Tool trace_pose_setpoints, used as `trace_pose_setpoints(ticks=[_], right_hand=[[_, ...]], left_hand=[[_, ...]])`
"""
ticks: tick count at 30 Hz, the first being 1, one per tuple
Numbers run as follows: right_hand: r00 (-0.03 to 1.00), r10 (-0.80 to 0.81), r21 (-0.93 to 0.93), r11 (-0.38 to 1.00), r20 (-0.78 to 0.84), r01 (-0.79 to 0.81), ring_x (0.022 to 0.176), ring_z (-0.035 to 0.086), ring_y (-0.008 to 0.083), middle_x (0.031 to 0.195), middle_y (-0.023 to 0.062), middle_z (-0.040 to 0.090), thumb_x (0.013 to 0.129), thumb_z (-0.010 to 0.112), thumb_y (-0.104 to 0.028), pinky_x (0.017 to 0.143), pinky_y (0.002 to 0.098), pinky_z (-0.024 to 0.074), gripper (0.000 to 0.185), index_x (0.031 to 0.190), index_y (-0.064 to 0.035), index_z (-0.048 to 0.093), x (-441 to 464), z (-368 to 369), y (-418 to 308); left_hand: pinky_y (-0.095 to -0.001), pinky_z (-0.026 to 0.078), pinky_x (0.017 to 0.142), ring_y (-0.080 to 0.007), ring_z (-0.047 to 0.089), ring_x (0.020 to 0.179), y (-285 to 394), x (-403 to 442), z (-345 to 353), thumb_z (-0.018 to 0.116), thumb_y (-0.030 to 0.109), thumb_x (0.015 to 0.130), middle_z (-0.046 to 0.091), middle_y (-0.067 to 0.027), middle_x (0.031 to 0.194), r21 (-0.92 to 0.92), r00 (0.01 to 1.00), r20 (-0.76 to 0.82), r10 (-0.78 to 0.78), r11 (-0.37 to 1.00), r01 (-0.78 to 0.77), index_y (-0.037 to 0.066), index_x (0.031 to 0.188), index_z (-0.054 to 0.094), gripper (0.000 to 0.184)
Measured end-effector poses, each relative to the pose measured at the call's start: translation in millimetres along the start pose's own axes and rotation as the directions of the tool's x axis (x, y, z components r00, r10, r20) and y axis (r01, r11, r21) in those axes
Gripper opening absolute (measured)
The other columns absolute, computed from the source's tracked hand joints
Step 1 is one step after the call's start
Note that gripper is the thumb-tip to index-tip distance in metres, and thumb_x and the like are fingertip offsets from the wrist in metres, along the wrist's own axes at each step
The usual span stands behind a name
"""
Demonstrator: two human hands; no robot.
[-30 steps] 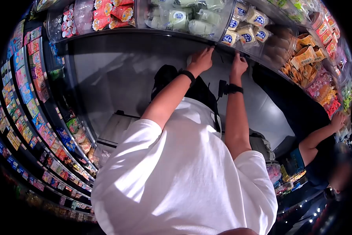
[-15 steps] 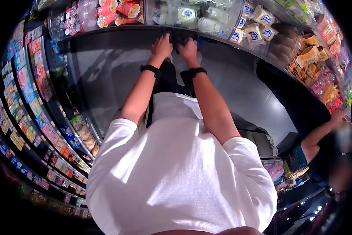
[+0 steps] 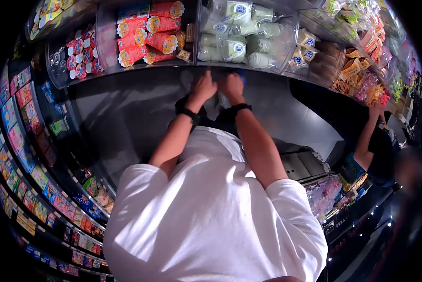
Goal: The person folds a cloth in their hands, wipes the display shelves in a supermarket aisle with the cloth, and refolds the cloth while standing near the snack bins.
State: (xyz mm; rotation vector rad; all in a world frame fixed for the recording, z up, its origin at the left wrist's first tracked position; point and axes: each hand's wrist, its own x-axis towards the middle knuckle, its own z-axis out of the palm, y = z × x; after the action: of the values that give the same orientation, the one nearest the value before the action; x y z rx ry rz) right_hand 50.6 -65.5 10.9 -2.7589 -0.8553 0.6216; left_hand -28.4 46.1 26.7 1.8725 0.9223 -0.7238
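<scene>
My left hand (image 3: 203, 88) is closed just below the front edge of the display shelf, its fingers curled; what it holds, if anything, is too small to tell. Close on its right is my right hand (image 3: 232, 88), also closed, with a small blue thing (image 3: 242, 77) at its fingers. A narrow gap separates the two hands. Above them on the shelf lie pale green wrapped packages (image 3: 234, 50) in a clear bin, with red packets (image 3: 161, 43) in the bin to their left. Each wrist wears a black band.
Shelves of colourful packets (image 3: 28, 162) curve along the left. Wrapped white pieces (image 3: 306, 38) and orange packets (image 3: 353, 68) fill bins at the upper right. A grey case (image 3: 301, 165) stands on the floor. At the right, another person's hand (image 3: 375, 110) reaches the shelf.
Both hands have moved left from their earlier place and come close together. The shelf bins now show lower and more fully. The other person's arm has shifted left in view.
</scene>
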Motion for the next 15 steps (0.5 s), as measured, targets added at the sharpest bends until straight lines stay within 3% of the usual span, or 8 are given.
trace_pose_setpoints(ticks=[3, 4, 6, 8, 10, 11, 12, 15], right_hand=[[0.953, -0.229, -0.028, 0.971, 0.198, 0.239, 0.113, 0.055, 0.0274, 0.110, 0.0126, 0.063, 0.076, 0.061, -0.023, 0.096, 0.0453, 0.0417, 0.024, 0.091, -0.0067, 0.071, -14.5, 43.1, -46.4], [0.954, -0.232, -0.022, 0.970, 0.188, 0.240, 0.113, 0.055, 0.0274, 0.110, 0.0126, 0.063, 0.076, 0.061, -0.023, 0.096, 0.0453, 0.0417, 0.024, 0.091, -0.0067, 0.071, -13.1, 49.3, -63.1], [0.785, -0.616, -0.083, 0.781, 0.057, 0.619, 0.120, 0.052, 0.0267, 0.112, 0.0110, 0.061, 0.079, 0.058, -0.020, 0.101, 0.0467, 0.0393, 0.026, 0.097, -0.0056, 0.070, -18.8, 61.1, -94.0], [0.793, -0.593, 0.124, 0.805, 0.137, 0.581, 0.122, 0.050, 0.0257, 0.114, 0.0106, 0.059, 0.079, 0.059, -0.020, 0.107, 0.0480, 0.0363, 0.031, 0.106, -0.0080, 0.068, -17.4, 42.6, -127.3], [0.816, -0.521, 0.181, 0.853, 0.249, 0.489, 0.122, 0.050, 0.0262, 0.116, 0.0105, 0.058, 0.078, 0.061, -0.021, 0.107, 0.0476, 0.0368, 0.032, 0.107, -0.0088, 0.067, -10.0, 33.6, -145.9], [0.820, -0.518, 0.188, 0.854, 0.242, 0.484, 0.122, 0.050, 0.0262, 0.116, 0.0105, 0.058, 0.078, 0.061, -0.021, 0.107, 0.0476, 0.0368, 0.032, 0.107, -0.0088, 0.067, -7.5, 35.5, -147.5], [0.830, -0.530, 0.195, 0.845, 0.175, 0.498, 0.117, 0.052, 0.0269, 0.114, 0.0110, 0.058, 0.078, 0.061, -0.022, 0.101, 0.0451, 0.0397, 0.029, 0.104, -0.0089, 0.067, -4.8, 37.6, -143.5], [0.866, -0.498, 0.185, 0.856, 0.046, 0.482, 0.106, 0.058, 0.0295, 0.107, 0.0128, 0.061, 0.078, 0.061, -0.021, 0.092, 0.0436, 0.0453, 0.026, 0.100, -0.0083, 0.066, -2.6, 42.9, -106.9]], left_hand=[[-0.0559, 0.046, 0.091, -0.0406, 0.057, 0.113, -70.3, -7.8, -25.8, 0.062, 0.027, 0.083, 0.061, -0.0216, 0.121, 0.111, 0.963, -0.264, -0.054, 0.990, 0.086, 0.007, 0.142, 0.034, 0.068], [-0.0555, 0.047, 0.090, -0.0404, 0.057, 0.113, -92.0, -7.2, -41.8, 0.063, 0.028, 0.083, 0.060, -0.0209, 0.122, 0.099, 0.938, -0.330, -0.109, 0.984, 0.149, 0.007, 0.141, 0.035, 0.068], [-0.0551, 0.047, 0.088, -0.0402, 0.057, 0.113, -134.7, -8.1, -76.2, 0.064, 0.027, 0.083, 0.058, -0.0201, 0.125, -0.014, 0.861, -0.447, -0.242, 0.964, 0.264, 0.007, 0.136, 0.038, 0.063], [-0.0528, 0.048, 0.088, -0.0397, 0.058, 0.110, -164.3, -16.5, -97.3, 0.064, 0.025, 0.083, 0.059, -0.0213, 0.121, 0.087, 0.821, -0.554, -0.135, 0.972, 0.219, 0.004, 0.127, 0.044, 0.053], [-0.0522, 0.048, 0.090, -0.0396, 0.056, 0.112, -160.0, -11.0, -110.1, 0.067, 0.025, 0.081, 0.058, -0.0234, 0.122, 0.222, 0.875, -0.455, -0.165, 0.931, 0.291, 0.001, 0.126, 0.044, 0.056], [-0.0507, 0.047, 0.094, -0.0408, 0.055, 0.114, -149.1, -11.8, -101.3, 0.071, 0.023, 0.077, 0.056, -0.0262, 0.124, 0.170, 0.817, -0.570, -0.088, 0.960, 0.223, -0.001, 0.126, 0.044, 0.061], [-0.0507, 0.047, 0.094, -0.0408, 0.055, 0.114, -140.9, -4.2, -93.5, 0.071, 0.023, 0.077, 0.056, -0.0262, 0.124, 0.183, 0.822, -0.565, -0.074, 0.960, 0.211, -0.001, 0.126, 0.044, 0.061], [-0.0486, 0.043, 0.099, -0.0442, 0.051, 0.118, -122.6, 21.9, -52.0, 0.075, 0.020, 0.074, 0.055, -0.0298, 0.123, -0.115, 0.805, -0.583, -0.113, 0.992, 0.056, -0.006, 0.129, 0.044, 0.068]])
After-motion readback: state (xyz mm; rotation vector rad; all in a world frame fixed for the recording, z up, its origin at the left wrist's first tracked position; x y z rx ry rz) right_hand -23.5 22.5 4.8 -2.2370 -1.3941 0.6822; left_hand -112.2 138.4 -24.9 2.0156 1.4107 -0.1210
